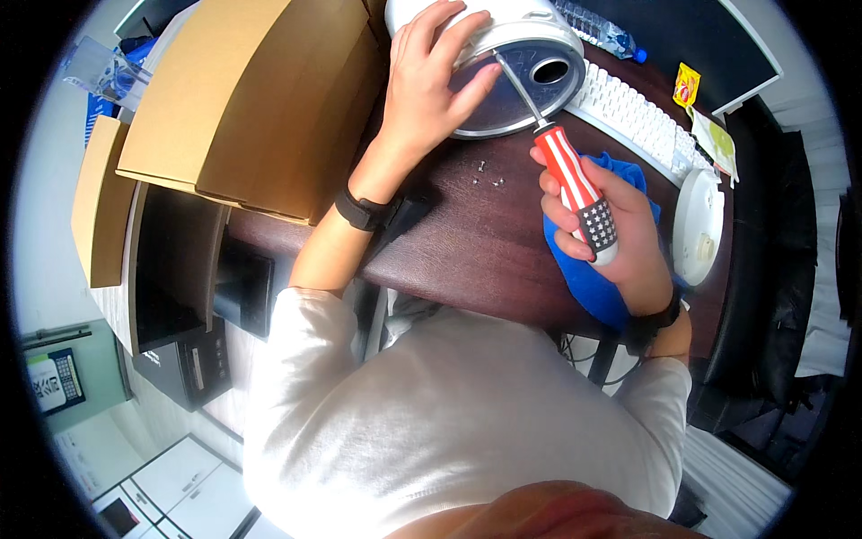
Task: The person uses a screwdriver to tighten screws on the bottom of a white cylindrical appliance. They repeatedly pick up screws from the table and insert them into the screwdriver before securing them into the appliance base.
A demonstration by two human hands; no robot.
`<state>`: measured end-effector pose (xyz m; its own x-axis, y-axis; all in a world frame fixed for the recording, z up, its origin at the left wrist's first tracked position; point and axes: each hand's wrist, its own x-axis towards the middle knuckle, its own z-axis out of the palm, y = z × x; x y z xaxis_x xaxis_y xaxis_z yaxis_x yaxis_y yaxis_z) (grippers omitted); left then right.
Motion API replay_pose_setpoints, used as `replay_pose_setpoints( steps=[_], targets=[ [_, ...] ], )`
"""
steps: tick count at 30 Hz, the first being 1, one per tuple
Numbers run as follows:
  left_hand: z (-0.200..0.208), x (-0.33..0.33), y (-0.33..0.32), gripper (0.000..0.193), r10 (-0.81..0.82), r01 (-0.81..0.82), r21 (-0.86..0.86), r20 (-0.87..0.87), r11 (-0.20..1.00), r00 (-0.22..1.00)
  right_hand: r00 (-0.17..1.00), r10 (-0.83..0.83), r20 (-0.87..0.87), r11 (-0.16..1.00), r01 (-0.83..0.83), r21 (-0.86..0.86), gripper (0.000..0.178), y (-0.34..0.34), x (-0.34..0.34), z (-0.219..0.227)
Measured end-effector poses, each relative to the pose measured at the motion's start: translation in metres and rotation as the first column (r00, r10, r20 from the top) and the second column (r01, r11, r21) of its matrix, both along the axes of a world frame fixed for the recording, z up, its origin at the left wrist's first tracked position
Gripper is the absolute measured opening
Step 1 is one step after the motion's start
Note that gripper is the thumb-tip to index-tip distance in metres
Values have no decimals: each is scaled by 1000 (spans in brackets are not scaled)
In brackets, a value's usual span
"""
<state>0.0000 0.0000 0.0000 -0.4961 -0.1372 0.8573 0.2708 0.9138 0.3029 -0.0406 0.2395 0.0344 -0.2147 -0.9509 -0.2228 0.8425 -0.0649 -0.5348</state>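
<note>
A white, rounded appliance (489,36) lies tipped on the desk, its dark, shiny underside with a round hole facing me. My left hand (431,76) grips its near-left side, fingers over the white shell and thumb by the rim. In my right hand (620,220) is a screwdriver (575,189) with a red-and-white striped handle and a star-patterned end. Its metal shaft points up and left, the tip at the edge of the underside near my left thumb. Several small screws (482,167) lie loose on the desk below the appliance.
A blue cloth (584,278) lies under my right hand. Beside it rests a round white plastic part (699,229). Behind are a white keyboard (628,117), a water bottle (602,31) and a yellow packet (686,85). A large cardboard box (260,99) flanks my left arm.
</note>
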Motion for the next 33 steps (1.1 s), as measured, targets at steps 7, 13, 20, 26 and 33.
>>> replay_pose_setpoints(
  steps=[7,13,20,26,33],
  targets=[
    [13,17,21,37,-40,-19,-370,-151,929,988,1000,-31,0,999,31,29,45,0,7,7],
    [11,15,29,21,-92,20,-442,-142,897,986,999,-46,-27,998,47,38,44,0,8,9],
    [8,15,30,18,-60,-19,-455,-159,890,986,872,-116,-475,948,240,208,39,19,30,21],
    [10,13,32,20,-66,-18,-426,-181,905,981,-296,-22,-955,832,524,-182,53,38,48,5],
    [19,19,13,52,30,-39,-399,-29,916,999,-489,89,-868,803,551,-228,47,32,48,10]
  ],
)
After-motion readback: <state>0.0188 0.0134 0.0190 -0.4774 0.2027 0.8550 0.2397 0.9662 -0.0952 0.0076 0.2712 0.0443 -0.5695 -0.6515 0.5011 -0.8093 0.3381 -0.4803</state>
